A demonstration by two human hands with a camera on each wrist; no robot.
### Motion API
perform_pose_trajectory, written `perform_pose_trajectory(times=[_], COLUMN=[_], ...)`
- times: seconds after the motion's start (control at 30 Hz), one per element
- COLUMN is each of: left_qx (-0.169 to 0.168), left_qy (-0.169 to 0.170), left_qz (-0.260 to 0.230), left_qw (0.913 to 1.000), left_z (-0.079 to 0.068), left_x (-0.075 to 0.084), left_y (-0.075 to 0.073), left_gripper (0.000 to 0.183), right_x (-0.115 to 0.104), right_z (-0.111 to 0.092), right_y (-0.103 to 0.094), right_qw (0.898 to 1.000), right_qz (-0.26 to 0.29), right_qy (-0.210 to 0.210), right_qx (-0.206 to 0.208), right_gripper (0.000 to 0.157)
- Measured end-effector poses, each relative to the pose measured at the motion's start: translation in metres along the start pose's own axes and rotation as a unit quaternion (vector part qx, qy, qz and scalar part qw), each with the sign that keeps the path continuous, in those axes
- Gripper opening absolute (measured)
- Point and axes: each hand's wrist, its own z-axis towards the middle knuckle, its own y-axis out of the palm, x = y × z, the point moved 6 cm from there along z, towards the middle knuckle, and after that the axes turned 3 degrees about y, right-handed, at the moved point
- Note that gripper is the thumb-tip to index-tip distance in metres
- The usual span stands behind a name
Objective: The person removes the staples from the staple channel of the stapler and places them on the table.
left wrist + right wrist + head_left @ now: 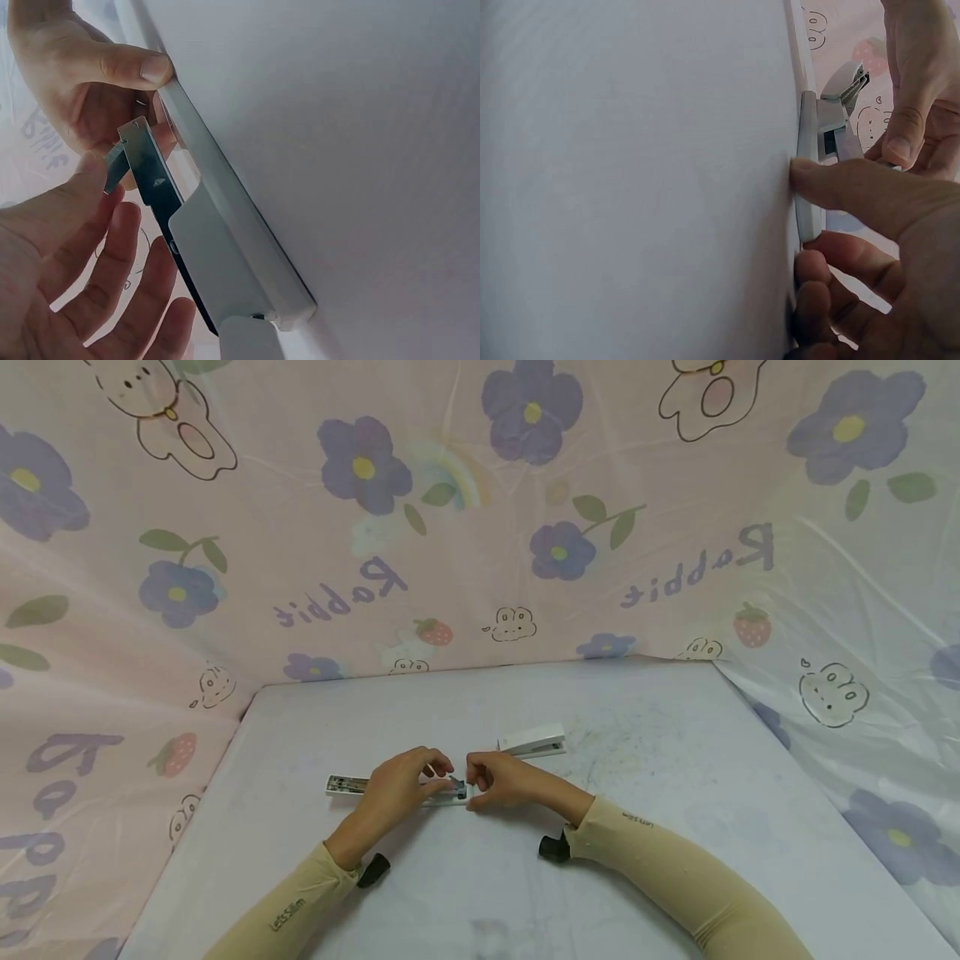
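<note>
A white stapler [345, 786] lies swung wide open, its top arm reaching out to the left. My left hand [401, 785] is over its middle. Between thumb and forefinger it pinches a short, silvery staple strip [115, 166], beside the end of the stapler's metal magazine [154, 166]. My right hand [510, 781] grips the front end of the stapler's base [808, 210], thumb on one side and fingers on the other. Part of the stapler is hidden behind the left hand in the head view.
A second white stapler [532, 741] lies behind the right hand. All of this rests on a white table [420, 718], with a patterned curtain [465, 552] hanging at its back and sides. Black wrist cameras [555, 848] sit under both sleeves.
</note>
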Motion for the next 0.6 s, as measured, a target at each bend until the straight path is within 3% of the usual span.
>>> perform_pose_trajectory(times=[0.33, 0.6], left_qx=[-0.008, -0.006], left_qy=[0.022, 0.016], left_qz=[0.023, 0.005], left_qw=[0.9995, 0.9998], left_z=[-0.0009, -0.0070], left_x=[0.0002, -0.0049], left_y=[-0.0017, -0.0084], left_gripper=[0.014, 0.015], right_x=[-0.0008, -0.0003], right_z=[-0.0011, -0.0002], right_y=[-0.0003, 0.0002], right_qw=[1.000, 1.000], right_qz=[0.004, 0.007], right_qy=[0.010, 0.014], right_qx=[-0.002, -0.001], right_gripper=[0.032, 0.032])
